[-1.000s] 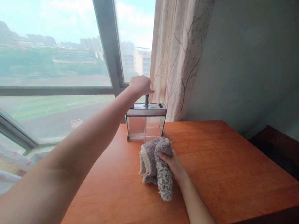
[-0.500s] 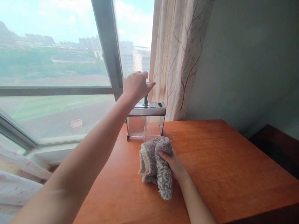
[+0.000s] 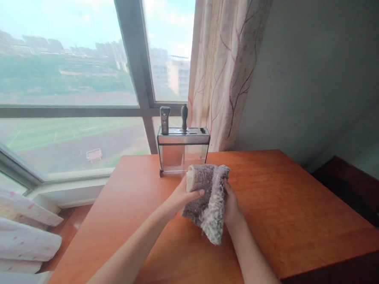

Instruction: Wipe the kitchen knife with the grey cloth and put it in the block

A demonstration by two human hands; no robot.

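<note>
A folded grey-brown fluffy towel [image 3: 202, 185] with a pale edge is held between my two hands, over the table. My left hand [image 3: 186, 195] grips its left side, thumb lying across the front. At the right edge, my right hand [image 3: 232, 204] is closed on the same towel, its fingers partly hidden behind it. Just beyond the towel stands a knife block [image 3: 183, 139] with clear sides and a shiny metal top. Two dark handles rise from it: a flat one with round spots [image 3: 164, 120] and a rounded one [image 3: 184, 117].
The block stands on a brown wooden table [image 3: 288, 199], near its far edge. Behind are a window frame [image 3: 131, 35] and a patterned curtain [image 3: 226, 67]. Another white curtain [image 3: 16, 238] hangs at the lower left. A grey wall [image 3: 318, 81] rises on the right.
My left hand has come away from the handles on the knife block, down to the towel, and now grips it. The towel has turned and shifted slightly right in my right hand.
</note>
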